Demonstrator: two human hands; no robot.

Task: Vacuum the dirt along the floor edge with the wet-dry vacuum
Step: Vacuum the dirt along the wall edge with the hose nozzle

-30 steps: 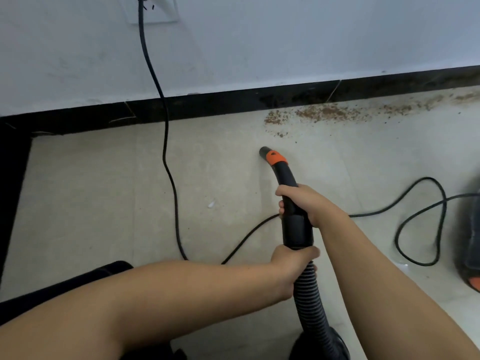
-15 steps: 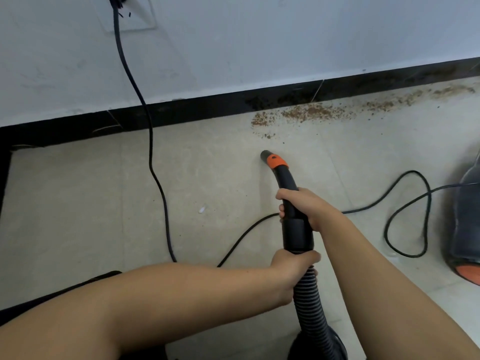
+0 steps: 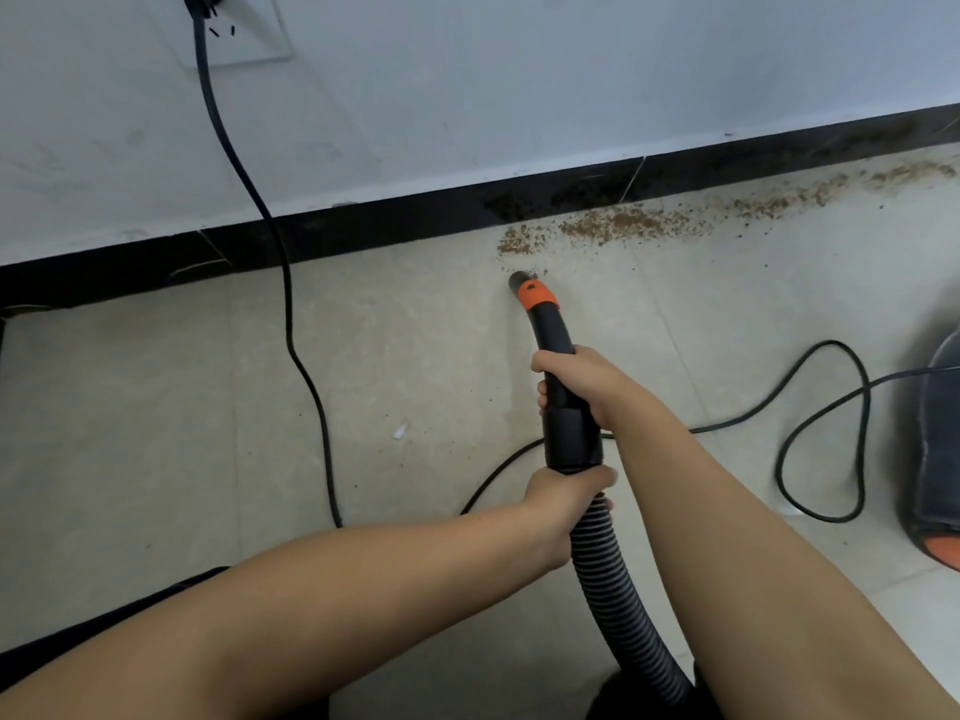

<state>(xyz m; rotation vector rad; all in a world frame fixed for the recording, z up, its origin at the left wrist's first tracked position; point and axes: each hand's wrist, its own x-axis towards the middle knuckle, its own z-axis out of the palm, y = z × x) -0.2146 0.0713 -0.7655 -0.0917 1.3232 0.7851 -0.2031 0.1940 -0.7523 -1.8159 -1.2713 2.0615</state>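
While the white wall socket (image 3: 234, 28) at the upper left was cut off by the top edge, a black power cord (image 3: 291, 304) ran from it down the pale wall, over the black skirting strip (image 3: 363, 226) and onto the beige tiled floor (image 3: 130, 407), passing out of sight behind the left forearm. A small white scrap (image 3: 399, 431) lay on the tiles near it. The left hand (image 3: 563, 498) made its grip closed around the ribbed grey hose (image 3: 613, 589) just below the black curved vacuum nozzle (image 3: 558, 366), fingers mostly hidden behind it. The orange collar (image 3: 537, 296) sat near the nozzle's mouth, which rested on the floor just short of the brown dirt (image 3: 623, 226) strewn along the skirting toward the right. The right hand (image 3: 576, 381) wrapped the nozzle higher up, its grip closed too. Farther right the cord looped, and the dark vacuum body with an orange base (image 3: 935, 459) was largely cropped by the edge.
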